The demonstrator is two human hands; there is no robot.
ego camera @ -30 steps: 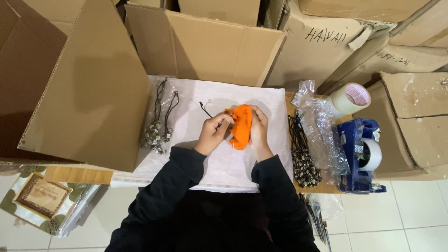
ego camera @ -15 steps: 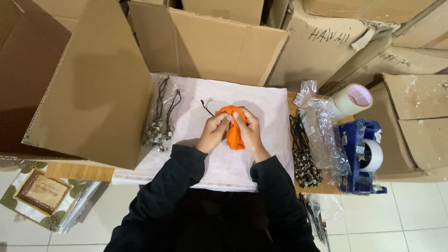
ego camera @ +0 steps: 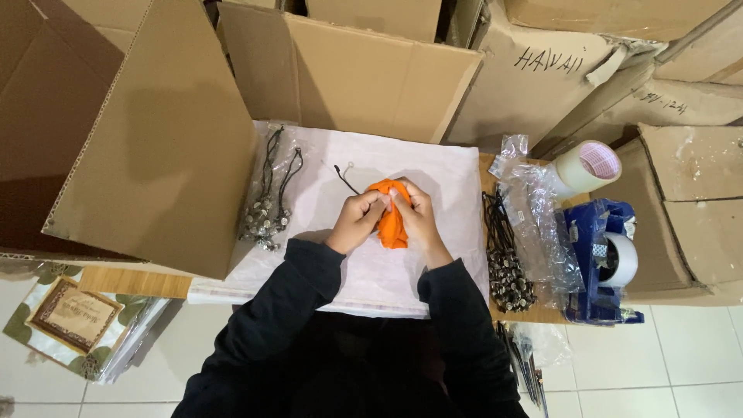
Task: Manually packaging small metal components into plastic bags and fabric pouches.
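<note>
An orange cloth pouch [ego camera: 392, 224] is bunched between both hands over a white sheet [ego camera: 433, 170] on the low table. My left hand [ego camera: 357, 220] grips its left side, and my right hand [ego camera: 416, 214] pinches its top right. A thin black cord [ego camera: 346, 177] runs out from the pouch toward the upper left. Both sleeves are black.
A pile of black-corded beaded necklaces [ego camera: 267, 203] lies at the sheet's left, another pile [ego camera: 507, 259] at its right. Clear plastic bags [ego camera: 542, 224], a tape roll [ego camera: 587, 167] and a blue tape dispenser [ego camera: 604, 263] stand at right. Open cardboard boxes [ego camera: 166, 131] surround the table.
Both hands have shifted slightly left with the orange pouch and closed in over its top, bunching it more tightly.
</note>
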